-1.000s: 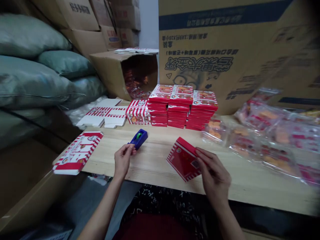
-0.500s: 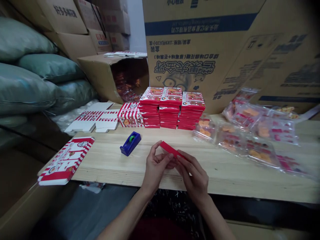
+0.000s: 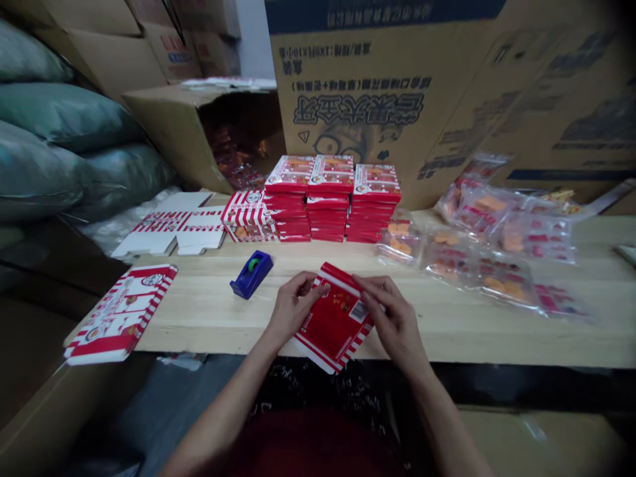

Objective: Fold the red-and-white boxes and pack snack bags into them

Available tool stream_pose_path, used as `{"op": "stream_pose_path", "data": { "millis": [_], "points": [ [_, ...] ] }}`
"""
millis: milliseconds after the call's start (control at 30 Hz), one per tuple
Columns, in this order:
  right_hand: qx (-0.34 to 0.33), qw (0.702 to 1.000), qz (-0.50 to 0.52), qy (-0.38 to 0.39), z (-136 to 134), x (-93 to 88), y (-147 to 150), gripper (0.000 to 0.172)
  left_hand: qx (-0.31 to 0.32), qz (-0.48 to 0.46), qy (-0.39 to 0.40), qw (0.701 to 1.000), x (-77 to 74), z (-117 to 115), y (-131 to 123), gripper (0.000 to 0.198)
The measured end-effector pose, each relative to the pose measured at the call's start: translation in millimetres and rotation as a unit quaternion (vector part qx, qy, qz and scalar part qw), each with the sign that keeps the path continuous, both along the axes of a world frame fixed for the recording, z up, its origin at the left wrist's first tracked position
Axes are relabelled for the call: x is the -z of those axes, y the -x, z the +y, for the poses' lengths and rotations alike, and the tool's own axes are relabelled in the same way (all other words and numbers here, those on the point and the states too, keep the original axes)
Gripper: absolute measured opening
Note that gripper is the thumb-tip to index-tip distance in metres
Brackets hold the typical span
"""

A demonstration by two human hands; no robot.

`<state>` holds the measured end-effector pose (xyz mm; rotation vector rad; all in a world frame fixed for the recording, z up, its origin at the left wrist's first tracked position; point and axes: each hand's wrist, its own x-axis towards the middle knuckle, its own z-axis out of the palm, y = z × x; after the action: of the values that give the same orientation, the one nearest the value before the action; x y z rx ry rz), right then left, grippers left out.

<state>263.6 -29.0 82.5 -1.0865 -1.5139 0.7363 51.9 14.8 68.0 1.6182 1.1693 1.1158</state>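
A red and white striped carton is held tilted over the table's front edge, its red printed face with a barcode turned up toward me. My left hand grips its left side, thumb lying on the printed face. At the upper right side, my right hand has its fingers closed on the carton. Left of the hands stands a blue tape dispenser with a green roll. Behind them rise three stacks of red boxes, with a striped box at their left end.
Flat cartons lie at the table's left front, and more unfolded cartons behind. Clear bags of small orange pieces cover the right side. A large cardboard box stands at the back; an open box and green sacks are left.
The carton has turned from edge-on to showing its broad printed face. Both hands have spread farther apart along it. The camera view has shifted slightly.
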Motion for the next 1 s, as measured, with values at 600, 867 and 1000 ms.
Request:
{"op": "stream_pose_path", "data": {
  "millis": [600,867,1000],
  "points": [
    [0.169,0.983,-0.015,0.068,72.3,154.1,5.8,0.025,-0.047,0.26,-0.015,0.964,112.0,70.6,11.0,0.044],
    [0.299,0.909,-0.287,0.046,182.3,109.2,-129.9,0.047,-0.102,0.273,-0.115,0.95,120.6,50.5,42.9,0.046],
    [0.279,0.857,-0.427,0.071,233.2,94.8,-168.7,0.042,-0.11,0.238,-0.105,0.959,120.7,39.8,52.6,0.043]
  ]
}}
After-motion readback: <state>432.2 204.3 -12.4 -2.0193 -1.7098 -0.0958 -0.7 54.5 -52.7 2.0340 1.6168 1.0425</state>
